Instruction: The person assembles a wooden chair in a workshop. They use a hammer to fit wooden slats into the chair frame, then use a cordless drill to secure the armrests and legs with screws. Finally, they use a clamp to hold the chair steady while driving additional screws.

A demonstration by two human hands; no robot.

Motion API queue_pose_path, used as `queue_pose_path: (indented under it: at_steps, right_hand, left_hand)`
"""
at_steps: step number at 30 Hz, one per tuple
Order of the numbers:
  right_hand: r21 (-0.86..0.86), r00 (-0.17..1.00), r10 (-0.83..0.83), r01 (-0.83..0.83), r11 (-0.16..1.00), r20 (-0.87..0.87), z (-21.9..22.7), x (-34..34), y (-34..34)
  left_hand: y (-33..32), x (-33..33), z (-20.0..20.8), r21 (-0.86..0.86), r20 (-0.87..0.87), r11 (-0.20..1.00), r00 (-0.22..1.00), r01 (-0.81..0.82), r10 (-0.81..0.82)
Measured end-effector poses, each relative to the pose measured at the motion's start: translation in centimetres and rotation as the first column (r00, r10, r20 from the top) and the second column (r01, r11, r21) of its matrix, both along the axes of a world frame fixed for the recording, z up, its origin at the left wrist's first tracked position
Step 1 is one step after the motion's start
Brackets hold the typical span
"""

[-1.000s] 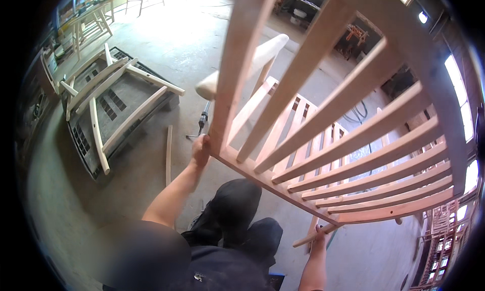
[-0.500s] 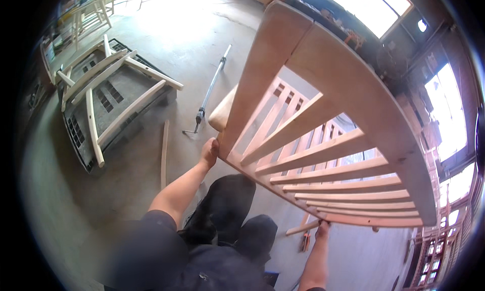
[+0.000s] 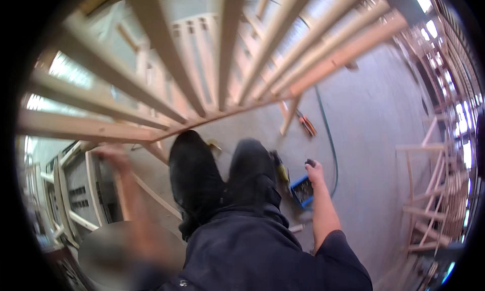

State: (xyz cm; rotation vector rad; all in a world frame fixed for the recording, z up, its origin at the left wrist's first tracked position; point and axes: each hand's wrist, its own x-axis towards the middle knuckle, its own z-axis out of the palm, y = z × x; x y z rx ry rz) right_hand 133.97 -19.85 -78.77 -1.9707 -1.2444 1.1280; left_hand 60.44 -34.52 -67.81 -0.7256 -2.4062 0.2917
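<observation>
A slatted wooden bench frame fills the upper part of the view, its slats fanning out above my knees. My left hand is right below the frame's left rail, smeared by motion, so its fingers cannot be read and I cannot tell whether it touches the wood. Well below the frame on the right, my right hand is closed round a small dark object, whose kind I cannot make out. A blue-edged tool box stands on the floor just beside that hand.
Orange-handled pliers and a green hose lie on the floor. A yellow-green and black tool is beside my right knee. Wooden frames stand at left and right. A round grey stool seat is at lower left.
Both hands gripped the wooden frame before. My right hand has let go, dropped toward the tool box and now holds the small dark object. The view has swung, bringing the slats overhead.
</observation>
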Motion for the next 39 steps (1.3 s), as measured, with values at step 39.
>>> queue_pose_path:
  at_steps: [39]
  right_hand:
    - [0.01,-0.26,0.729,-0.939,-0.343,0.633,64.7,-46.1,-2.6]
  left_hand:
    - [-10.4,7.0,18.0,0.793,0.172,-0.071,0.334,-0.605,-0.927]
